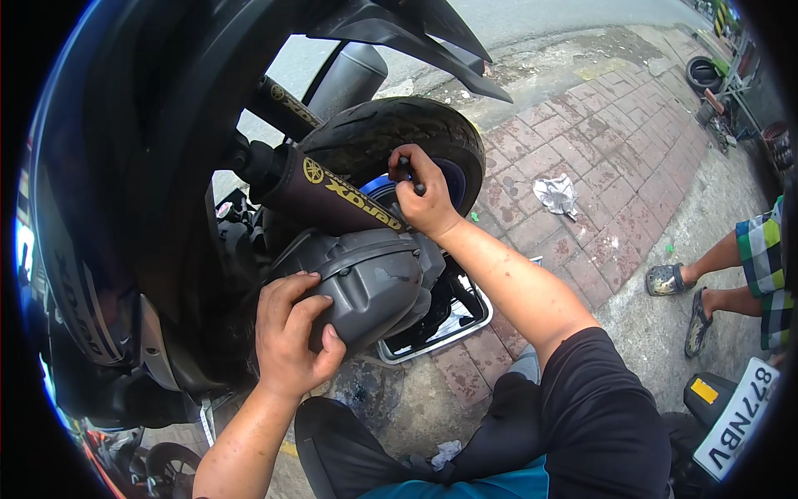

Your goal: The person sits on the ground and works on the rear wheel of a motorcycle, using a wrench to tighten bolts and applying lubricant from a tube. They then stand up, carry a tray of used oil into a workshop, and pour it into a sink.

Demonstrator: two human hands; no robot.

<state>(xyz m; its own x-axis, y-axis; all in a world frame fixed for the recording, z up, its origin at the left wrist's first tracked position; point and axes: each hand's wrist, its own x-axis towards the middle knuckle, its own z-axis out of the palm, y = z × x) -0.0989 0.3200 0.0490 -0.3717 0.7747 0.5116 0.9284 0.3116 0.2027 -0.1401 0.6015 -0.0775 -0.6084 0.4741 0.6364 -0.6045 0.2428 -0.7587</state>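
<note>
My left hand (288, 333) rests against a dark grey plastic cover (374, 279) on the side of a scooter, fingers bent over its surface and thumb spread apart. My right hand (424, 195) is closed round a black bar-shaped handle (419, 189), seemingly a T-handle wrench, whose two ends stick out of the fist. This fist is above the cover's far end, beside the rear wheel's blue rim (451, 179). What the tool's tip meets is hidden. Next to the fist runs a shock absorber in a black printed sleeve (341, 195).
A white-rimmed tray (478, 320) with dark items sits below the cover. The black tyre (374, 125) and tail fender (399, 37) rise beyond. A crumpled cloth (557, 196) lies on the brick paving. At right are another person's legs (715, 258) and a number plate (736, 416).
</note>
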